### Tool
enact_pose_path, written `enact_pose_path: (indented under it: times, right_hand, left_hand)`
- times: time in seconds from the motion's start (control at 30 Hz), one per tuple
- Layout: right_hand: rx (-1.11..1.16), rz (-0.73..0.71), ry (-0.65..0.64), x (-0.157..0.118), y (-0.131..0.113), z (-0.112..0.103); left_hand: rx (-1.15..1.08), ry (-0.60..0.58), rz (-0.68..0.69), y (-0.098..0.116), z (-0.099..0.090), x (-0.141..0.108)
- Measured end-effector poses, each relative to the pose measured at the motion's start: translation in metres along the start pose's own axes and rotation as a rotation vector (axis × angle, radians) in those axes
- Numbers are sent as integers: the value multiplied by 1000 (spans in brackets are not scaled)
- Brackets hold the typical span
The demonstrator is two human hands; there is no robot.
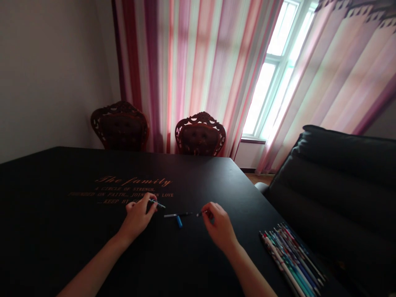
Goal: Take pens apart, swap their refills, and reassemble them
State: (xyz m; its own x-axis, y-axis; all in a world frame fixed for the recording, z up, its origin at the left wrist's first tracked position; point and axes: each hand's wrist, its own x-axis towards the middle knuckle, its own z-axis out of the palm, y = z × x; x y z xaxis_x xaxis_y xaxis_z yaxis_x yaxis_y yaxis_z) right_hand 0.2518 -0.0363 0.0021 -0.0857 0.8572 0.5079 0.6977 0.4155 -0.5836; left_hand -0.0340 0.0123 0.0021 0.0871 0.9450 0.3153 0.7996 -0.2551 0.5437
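My left hand (137,215) is closed, with thumb and fingers pinching a patterned pen barrel (159,203) that points to the right just above the table. My right hand (218,225) is closed too, its fingertips round a small pen part (199,214) with a pale end; most of it is hidden by the fingers. Between the hands a thin pen refill (173,215), pale at one end and dark at the other, lies on the black tabletop (148,255). Just below it rests a short blue pen piece (179,222).
Several pens (291,260) lie side by side at the table's right edge. A black leather chair (340,185) stands beyond that edge. Two carved wooden chairs (201,138) are behind the far edge, in front of striped curtains (198,62). Gold lettering (133,181) marks the tabletop.
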Motion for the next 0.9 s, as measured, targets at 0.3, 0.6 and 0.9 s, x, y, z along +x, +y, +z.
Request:
enact_pose_path:
  times: [0.3,0.6,0.9]
  right_hand:
    - [225,128,-5,2,9,8]
    - [441,103,-219,-6,-2,27]
    - [550,248,-109,0,6,17]
  left_hand:
    - [31,-38,-68,-20,12,4]
    - [168,45,167,9,12,-9]
    - [63,-284,422,39,18,-27]
